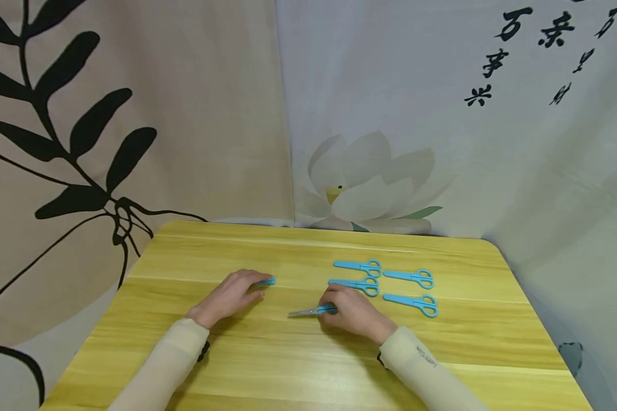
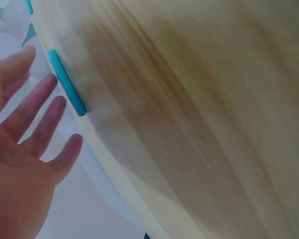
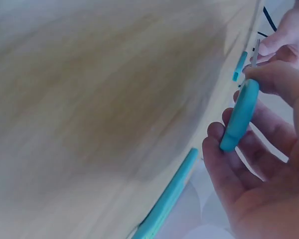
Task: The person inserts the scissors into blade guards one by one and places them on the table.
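Note:
My right hand (image 1: 355, 311) grips a pair of scissors (image 1: 309, 312) by the blue handles, its bare metal blades pointing left, just above the table. In the right wrist view, the thumb and fingers pinch the blue handle (image 3: 240, 117). Farther left, my left hand (image 1: 230, 295) reaches over a blue blade cover (image 1: 268, 281) lying on the table. In the left wrist view its fingers are spread and loosely bent beside the cover (image 2: 67, 82), with the fingertips very near it; whether they touch cannot be told.
Several blue scissors in blade covers lie right of centre: one pair (image 1: 359, 266) at the back, one (image 1: 410, 277) beside it, one (image 1: 355, 283) partly behind my right hand, and one (image 1: 412, 302) nearer. The wooden table (image 1: 267, 371) meets a printed curtain (image 1: 226, 114) behind.

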Motion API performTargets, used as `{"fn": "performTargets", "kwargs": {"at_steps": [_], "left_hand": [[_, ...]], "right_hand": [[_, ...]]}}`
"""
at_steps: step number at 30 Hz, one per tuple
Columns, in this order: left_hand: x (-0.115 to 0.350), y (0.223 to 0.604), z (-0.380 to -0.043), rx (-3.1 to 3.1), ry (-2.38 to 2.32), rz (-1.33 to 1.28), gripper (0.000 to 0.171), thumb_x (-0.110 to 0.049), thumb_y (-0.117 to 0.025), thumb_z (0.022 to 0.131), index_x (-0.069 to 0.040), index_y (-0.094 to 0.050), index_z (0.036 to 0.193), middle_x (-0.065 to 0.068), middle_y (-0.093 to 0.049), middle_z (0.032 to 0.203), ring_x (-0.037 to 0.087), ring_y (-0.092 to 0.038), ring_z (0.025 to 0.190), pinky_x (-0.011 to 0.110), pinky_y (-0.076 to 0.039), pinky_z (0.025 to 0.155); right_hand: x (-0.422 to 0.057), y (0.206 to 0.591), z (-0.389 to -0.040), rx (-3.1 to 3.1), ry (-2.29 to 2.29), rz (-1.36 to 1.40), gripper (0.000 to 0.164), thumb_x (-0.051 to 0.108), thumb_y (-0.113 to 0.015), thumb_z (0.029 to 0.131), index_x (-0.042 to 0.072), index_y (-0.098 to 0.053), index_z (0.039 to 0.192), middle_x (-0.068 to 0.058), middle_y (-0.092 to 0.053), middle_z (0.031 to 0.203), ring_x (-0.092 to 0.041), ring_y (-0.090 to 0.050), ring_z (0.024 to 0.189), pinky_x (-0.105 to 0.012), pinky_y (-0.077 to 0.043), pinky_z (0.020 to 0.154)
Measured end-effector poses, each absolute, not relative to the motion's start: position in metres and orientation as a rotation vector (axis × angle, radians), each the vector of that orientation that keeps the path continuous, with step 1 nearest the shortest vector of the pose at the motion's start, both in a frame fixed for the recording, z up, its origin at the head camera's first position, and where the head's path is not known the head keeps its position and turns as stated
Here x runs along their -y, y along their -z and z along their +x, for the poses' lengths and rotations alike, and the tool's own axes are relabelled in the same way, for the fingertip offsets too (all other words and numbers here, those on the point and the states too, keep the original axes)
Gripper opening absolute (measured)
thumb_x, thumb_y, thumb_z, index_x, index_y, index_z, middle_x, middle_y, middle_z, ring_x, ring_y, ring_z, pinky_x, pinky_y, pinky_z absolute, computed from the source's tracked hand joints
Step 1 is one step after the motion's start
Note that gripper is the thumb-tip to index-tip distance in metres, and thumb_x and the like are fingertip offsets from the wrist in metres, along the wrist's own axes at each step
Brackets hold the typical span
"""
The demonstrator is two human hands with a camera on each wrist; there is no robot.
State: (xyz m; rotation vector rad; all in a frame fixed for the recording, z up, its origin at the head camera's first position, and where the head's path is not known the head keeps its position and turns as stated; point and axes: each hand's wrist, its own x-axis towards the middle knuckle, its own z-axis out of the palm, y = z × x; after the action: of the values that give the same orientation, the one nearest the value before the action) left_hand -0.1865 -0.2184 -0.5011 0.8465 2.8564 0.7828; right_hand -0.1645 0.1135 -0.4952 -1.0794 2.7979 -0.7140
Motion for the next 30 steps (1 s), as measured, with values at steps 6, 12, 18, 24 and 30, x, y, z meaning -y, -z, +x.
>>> {"fn": "performTargets", "kwargs": {"at_steps": [6,12,18,24,30], "left_hand": [[0.214,0.5,-0.196,-2.826,-0.856,0.801,0.05,-0.012,-0.077,0.095,-0.003,-0.06,0.142,0.013,-0.063,0.135,0.031,-0.063,0.12,0.049,-0.054,0.1],[0.211,0.502,-0.205,-2.788,-0.859,0.714,0.052,-0.015,-0.076,0.096,0.001,-0.058,0.143,0.015,-0.061,0.137,0.032,-0.061,0.122,0.05,-0.051,0.104],[0.211,0.506,-0.211,-2.781,-0.832,0.683,0.045,-0.017,-0.077,0.096,0.001,-0.064,0.135,0.01,-0.065,0.124,0.026,-0.064,0.109,0.046,-0.055,0.096],[0.211,0.505,-0.21,-2.763,-0.826,0.656,0.029,-0.014,-0.076,0.096,-0.003,-0.073,0.123,0.003,-0.062,0.112,0.018,-0.06,0.098,0.043,-0.056,0.09],[0.21,0.506,-0.209,-2.762,-0.844,0.663,0.015,-0.008,-0.073,0.098,-0.007,-0.075,0.112,0.0,-0.063,0.105,0.014,-0.059,0.092,0.041,-0.056,0.087]], "right_hand": [[-0.126,0.491,-0.157,-2.814,0.781,-1.116,0.011,0.016,-0.079,0.091,0.013,-0.077,0.101,0.003,-0.067,0.103,-0.013,-0.064,0.096,-0.03,-0.057,0.083],[-0.135,0.489,-0.149,-2.849,0.82,-1.127,0.012,0.015,-0.081,0.091,0.011,-0.077,0.101,0.002,-0.067,0.104,-0.013,-0.064,0.096,-0.031,-0.057,0.083],[-0.142,0.489,-0.144,-2.843,0.866,-1.064,0.016,0.013,-0.082,0.089,0.012,-0.075,0.103,0.003,-0.066,0.106,-0.016,-0.064,0.097,-0.031,-0.057,0.081],[-0.147,0.489,-0.142,-2.836,0.905,-0.997,0.016,0.013,-0.081,0.09,0.013,-0.075,0.104,0.004,-0.065,0.107,-0.018,-0.066,0.095,-0.034,-0.057,0.081],[-0.151,0.489,-0.141,-2.842,0.924,-0.968,0.015,0.013,-0.081,0.09,0.013,-0.075,0.104,0.005,-0.065,0.109,-0.016,-0.066,0.093,-0.033,-0.057,0.081]]}}
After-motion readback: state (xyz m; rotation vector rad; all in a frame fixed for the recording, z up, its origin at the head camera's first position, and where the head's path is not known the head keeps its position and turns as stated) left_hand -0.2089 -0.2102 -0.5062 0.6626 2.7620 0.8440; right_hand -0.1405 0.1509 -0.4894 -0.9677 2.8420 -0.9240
